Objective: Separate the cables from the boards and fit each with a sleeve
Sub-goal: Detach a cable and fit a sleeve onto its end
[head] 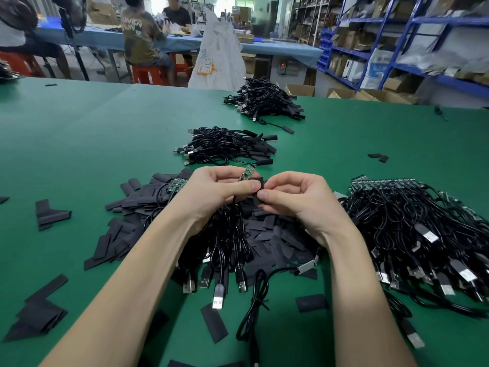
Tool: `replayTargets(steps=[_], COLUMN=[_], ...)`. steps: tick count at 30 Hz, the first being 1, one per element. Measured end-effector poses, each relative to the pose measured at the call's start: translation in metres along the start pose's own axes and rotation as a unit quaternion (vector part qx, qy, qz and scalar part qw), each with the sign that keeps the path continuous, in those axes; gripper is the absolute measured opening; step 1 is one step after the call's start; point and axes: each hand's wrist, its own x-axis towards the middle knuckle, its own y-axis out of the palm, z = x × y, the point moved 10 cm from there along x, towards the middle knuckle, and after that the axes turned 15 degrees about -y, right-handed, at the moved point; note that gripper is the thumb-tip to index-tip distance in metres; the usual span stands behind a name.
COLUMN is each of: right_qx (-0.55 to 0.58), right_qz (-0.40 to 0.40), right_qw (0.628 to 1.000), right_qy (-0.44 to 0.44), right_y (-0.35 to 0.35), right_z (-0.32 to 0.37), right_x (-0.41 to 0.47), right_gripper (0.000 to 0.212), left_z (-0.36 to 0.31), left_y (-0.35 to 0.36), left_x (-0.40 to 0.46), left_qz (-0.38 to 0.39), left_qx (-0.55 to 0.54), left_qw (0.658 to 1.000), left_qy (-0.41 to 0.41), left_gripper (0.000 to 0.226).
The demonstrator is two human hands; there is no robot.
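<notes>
My left hand [214, 190] grips a bundle of black USB cables [230, 242] that hangs down to the table, and pinches one small green board [246, 172] that sticks up between thumb and forefinger. My right hand [288, 197] pinches a flat black sleeve [260, 190] right beside that board, fingertips almost touching the left thumb. Loose black sleeves [127, 234] lie heaped under and left of my hands. A strip of joined green boards [176, 187] with cables lies behind my left wrist.
A large heap of cables on boards [412, 229] lies to the right. Two piles of sleeved cables [227, 148] [267, 100] sit farther back on the green table [79, 133]. Stray sleeves [213, 323] lie near the front edge. People sit at a blue table [164, 41] behind.
</notes>
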Motion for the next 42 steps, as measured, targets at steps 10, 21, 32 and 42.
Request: replayTargets(steps=[10,21,32,42], right_qx=[-0.044,-0.38,-0.469,-0.395], right_qz=[0.001,0.099,0.151,0.075], right_qw=[0.999,0.919,0.87,0.913], right_qy=[-0.004,0.026,0.019,-0.067], right_y=[0.001,-0.007,-0.002,-0.018], right_z=[0.002,-0.02,-0.022,0.002], right_x=[0.002,0.003,0.008,0.011], right_gripper=[0.019,0.01,0.019,0.012], left_z=[0.004,0.006,-0.002,-0.007], left_y=[-0.014,-0.022,-0.029,-0.019], left_x=[0.006,0.006,0.002,0.0], left_qz=[-0.056,-0.161,-0.152,-0.103], left_qx=[-0.006,0.174,0.083,0.045], left_qw=[0.998,0.971,0.985,0.993], left_qy=[0.001,0.006,0.019,0.031], left_gripper=[0.028,0.013,0.008,0.01])
